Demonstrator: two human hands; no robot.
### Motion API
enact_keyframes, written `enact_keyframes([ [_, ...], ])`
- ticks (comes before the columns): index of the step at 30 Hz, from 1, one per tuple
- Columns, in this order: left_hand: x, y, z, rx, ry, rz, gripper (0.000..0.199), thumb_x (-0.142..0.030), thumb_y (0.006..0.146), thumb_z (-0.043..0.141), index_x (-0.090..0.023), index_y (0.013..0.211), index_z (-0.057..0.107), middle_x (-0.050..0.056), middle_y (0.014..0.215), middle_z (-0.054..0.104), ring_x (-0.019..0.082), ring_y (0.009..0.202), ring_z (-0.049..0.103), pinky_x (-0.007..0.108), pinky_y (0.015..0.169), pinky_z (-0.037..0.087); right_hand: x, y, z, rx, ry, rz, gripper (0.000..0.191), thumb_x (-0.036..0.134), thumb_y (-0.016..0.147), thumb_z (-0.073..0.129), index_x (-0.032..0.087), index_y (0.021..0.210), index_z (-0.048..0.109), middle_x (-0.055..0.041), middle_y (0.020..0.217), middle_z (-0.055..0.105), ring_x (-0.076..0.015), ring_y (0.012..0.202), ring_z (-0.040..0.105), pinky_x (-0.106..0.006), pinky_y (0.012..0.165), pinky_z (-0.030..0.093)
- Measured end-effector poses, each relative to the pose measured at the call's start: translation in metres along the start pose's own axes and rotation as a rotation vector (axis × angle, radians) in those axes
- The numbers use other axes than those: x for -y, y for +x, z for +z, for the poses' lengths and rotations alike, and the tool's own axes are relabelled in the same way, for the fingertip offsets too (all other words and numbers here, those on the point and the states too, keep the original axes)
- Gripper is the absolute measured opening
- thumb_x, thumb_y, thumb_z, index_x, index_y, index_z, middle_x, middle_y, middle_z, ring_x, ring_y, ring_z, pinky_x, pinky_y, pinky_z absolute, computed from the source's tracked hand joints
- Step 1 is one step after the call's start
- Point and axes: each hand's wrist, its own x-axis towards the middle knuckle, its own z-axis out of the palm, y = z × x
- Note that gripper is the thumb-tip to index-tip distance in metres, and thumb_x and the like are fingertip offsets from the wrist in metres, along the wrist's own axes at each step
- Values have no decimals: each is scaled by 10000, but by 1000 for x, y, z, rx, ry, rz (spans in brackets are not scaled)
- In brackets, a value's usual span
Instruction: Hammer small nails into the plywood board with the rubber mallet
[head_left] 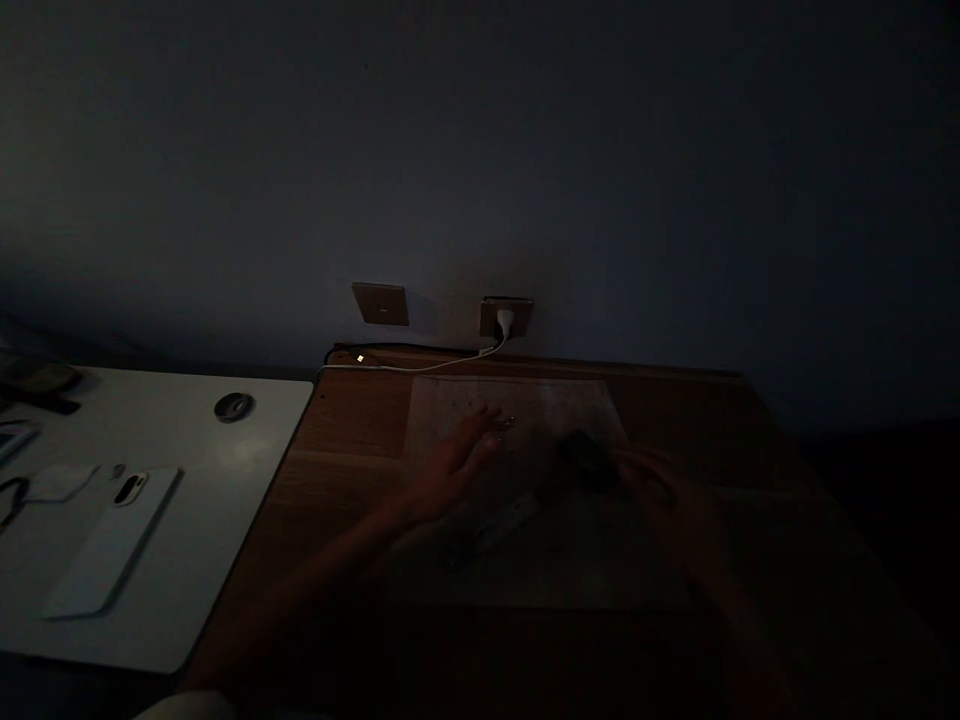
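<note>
The light is very dim. My left hand [450, 465] reaches over a pale translucent mat [600, 575], its fingers stretched out and apart. Close to those fingertips glint a few tiny shiny bits [511, 421], too small to name. On the right, my right hand [671, 490] is closed at the edge of a dark, blocky object [587, 460], blurred and too dark to identify. Between the hands, nearer to me, a pale narrow strip [508, 520] lies slantwise on the mat, with a darker end toward the lower left.
The mat rests on a wooden table [337, 490]. To the left stands a white table [187, 560] with a white phone [112, 545], a tape roll [234, 406] and other items. Behind, a white cable [420, 368] runs to a plug in a wall socket [517, 318].
</note>
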Motion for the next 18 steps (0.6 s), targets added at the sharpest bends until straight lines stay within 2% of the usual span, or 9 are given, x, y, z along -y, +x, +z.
enact_keyframes([
  [2, 3, -25, -17, 28, 245, 12, 416, -455, 1000, 507, -256, 1352, 607, 101, 1596, 454, 293, 1435, 470, 474, 1207, 361, -22, -21, -7, -62, -64, 115, 389, 565, 898, 542, 267, 1069, 723, -102, 1231, 716, -306, 1173, 659, -519, 1063, 499],
  [5, 25, -63, -38, -179, 639, -70, 417, -433, 959, 555, -239, 1324, 602, 139, 1517, 503, 348, 1349, 526, 546, 1132, 428, -46, -49, -7, -126, -150, 286, 538, 635, 841, 515, 214, 1124, 693, -163, 1295, 674, -370, 1232, 617, -597, 1076, 474],
  [7, 41, -86, -45, -262, 768, -137, 422, -421, 964, 528, -207, 1321, 599, 168, 1400, 581, 364, 1249, 580, 568, 1052, 480, -54, -65, -2, -113, -154, 387, 584, 640, 843, 498, 197, 1179, 679, -179, 1320, 667, -379, 1244, 614, -603, 1070, 478],
  [9, 51, -104, -45, -276, 763, -186, 410, -422, 984, 493, -199, 1311, 603, 161, 1293, 646, 341, 1172, 617, 538, 1009, 514, -55, -75, 5, -79, -121, 463, 600, 650, 853, 492, 205, 1213, 674, -171, 1318, 682, -375, 1227, 633, -599, 1057, 490],
  [11, 52, -116, -39, -267, 688, -208, 403, -426, 987, 485, -209, 1303, 612, 146, 1244, 685, 324, 1148, 635, 517, 1008, 526, -53, -80, 10, -48, -93, 511, 617, 674, 862, 493, 211, 1228, 674, -168, 1310, 695, -376, 1212, 647, -597, 1039, 502],
  [15, 34, -124, -22, -329, 498, -256, 442, -435, 937, 538, -220, 1313, 625, 143, 1263, 703, 334, 1164, 648, 521, 1006, 539, -48, -84, 14, -67, -90, 522, 646, 703, 863, 472, 209, 1224, 679, -178, 1296, 705, -390, 1178, 666, -600, 992, 526],
  [18, 25, -126, -20, -407, 414, -338, 452, -448, 907, 552, -221, 1288, 636, 134, 1197, 718, 330, 1118, 666, 505, 962, 556, -40, -87, 18, -82, -54, 476, 610, 704, 825, 495, 237, 1161, 698, -157, 1237, 737, -381, 1133, 690, -586, 978, 542],
])
